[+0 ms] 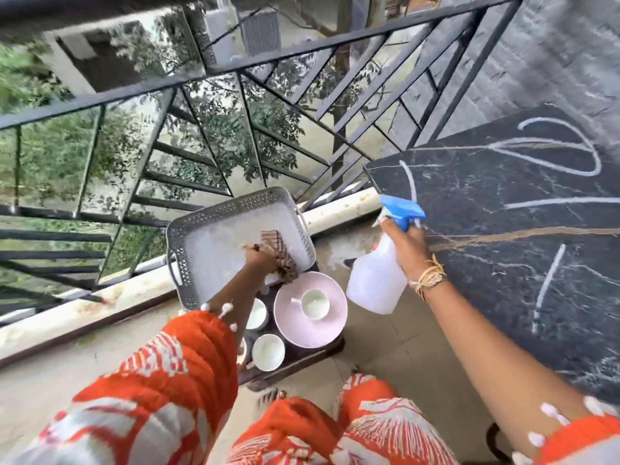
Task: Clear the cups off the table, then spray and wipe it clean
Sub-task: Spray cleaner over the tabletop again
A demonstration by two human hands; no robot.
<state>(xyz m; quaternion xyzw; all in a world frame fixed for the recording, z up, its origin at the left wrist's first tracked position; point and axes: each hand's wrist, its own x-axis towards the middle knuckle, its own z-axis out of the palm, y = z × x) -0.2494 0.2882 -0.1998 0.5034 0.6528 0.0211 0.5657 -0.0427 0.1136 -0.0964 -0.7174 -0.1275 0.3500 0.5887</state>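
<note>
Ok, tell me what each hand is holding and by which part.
The right hand grips the spray bottle by its neck under the blue trigger head. The left hand grips a striped cloth at its lower end, in the grey tray.

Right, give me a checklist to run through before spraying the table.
1. Cups off the table: ok, none on the part in view; cups sit on a low stand beside it.
2. Bottle in right hand: ok, held at the neck.
3. Nozzle aimed at the table: cannot tell.
4. Cloth in left hand: ok, gripped over the tray.
5. Liquid in the bottle: cannot tell.
</note>
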